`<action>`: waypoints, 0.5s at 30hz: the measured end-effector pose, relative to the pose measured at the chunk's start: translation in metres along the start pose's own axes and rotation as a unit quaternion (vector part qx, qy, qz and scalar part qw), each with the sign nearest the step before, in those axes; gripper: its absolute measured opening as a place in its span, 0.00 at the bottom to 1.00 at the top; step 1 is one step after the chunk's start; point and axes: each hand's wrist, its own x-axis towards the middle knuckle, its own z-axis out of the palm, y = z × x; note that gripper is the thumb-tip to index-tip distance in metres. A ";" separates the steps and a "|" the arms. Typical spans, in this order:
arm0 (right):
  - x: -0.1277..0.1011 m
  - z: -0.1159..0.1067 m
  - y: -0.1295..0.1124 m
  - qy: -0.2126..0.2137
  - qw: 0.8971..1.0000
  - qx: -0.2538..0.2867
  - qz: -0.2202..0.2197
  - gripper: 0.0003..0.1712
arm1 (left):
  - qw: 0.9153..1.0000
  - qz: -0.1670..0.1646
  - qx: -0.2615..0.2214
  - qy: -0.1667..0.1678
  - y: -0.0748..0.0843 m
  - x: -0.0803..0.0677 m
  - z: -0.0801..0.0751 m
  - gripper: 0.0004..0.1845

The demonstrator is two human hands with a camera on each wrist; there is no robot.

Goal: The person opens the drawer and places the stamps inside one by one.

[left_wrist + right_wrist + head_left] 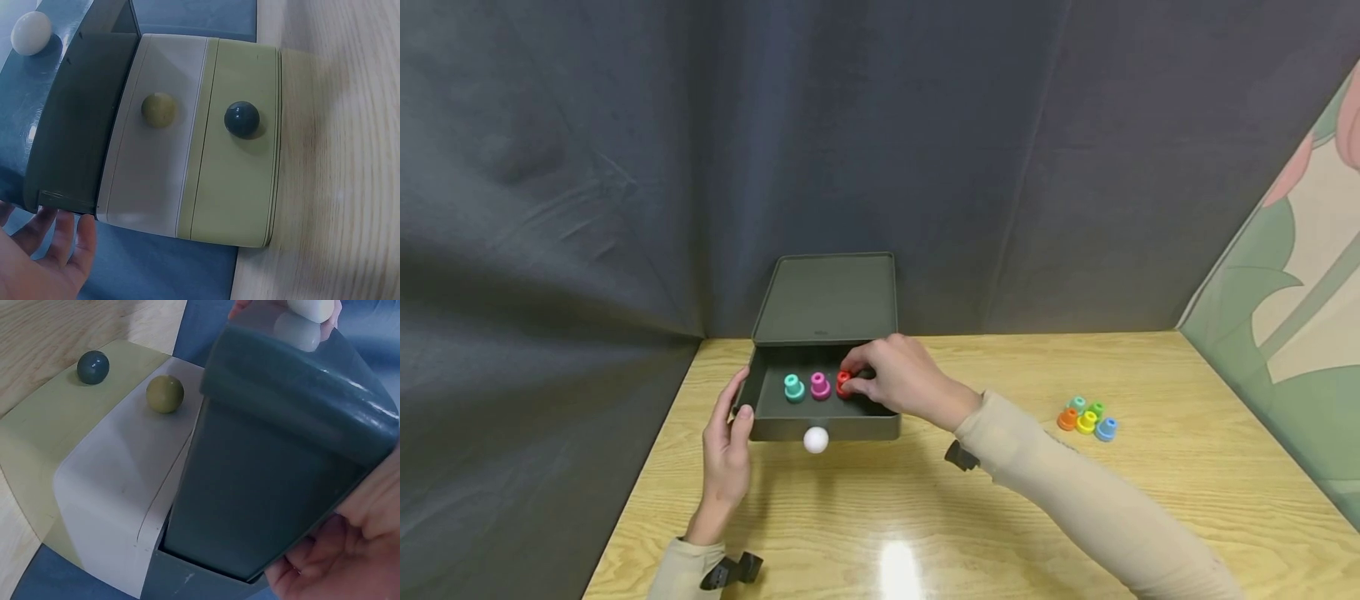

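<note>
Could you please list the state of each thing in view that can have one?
Drawer: pulled open.
Red peg: upright in the drawer, pinched by the right hand.
Pink peg: upright in the drawer, free.
Teal peg: upright in the drawer, free.
Left hand: fingers straight, against the drawer's left front corner.
Loose pegs: clustered on the table, untouched.

Bare tabletop [880,517] before open drawer [820,427]
</note>
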 end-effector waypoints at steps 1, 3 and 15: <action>0.000 0.000 0.000 -0.001 1.000 0.001 0.000 0.11 | 1.000 -0.001 0.000 0.000 0.000 0.000 0.000 0.26; 0.000 0.000 0.000 -0.001 1.000 0.006 -0.001 0.12 | 1.000 -0.004 -0.001 -0.001 0.000 0.000 0.000 0.26; -0.011 -0.002 0.014 0.070 0.989 0.124 -0.051 0.14 | 1.000 -0.026 0.015 -0.004 0.005 0.001 -0.002 0.26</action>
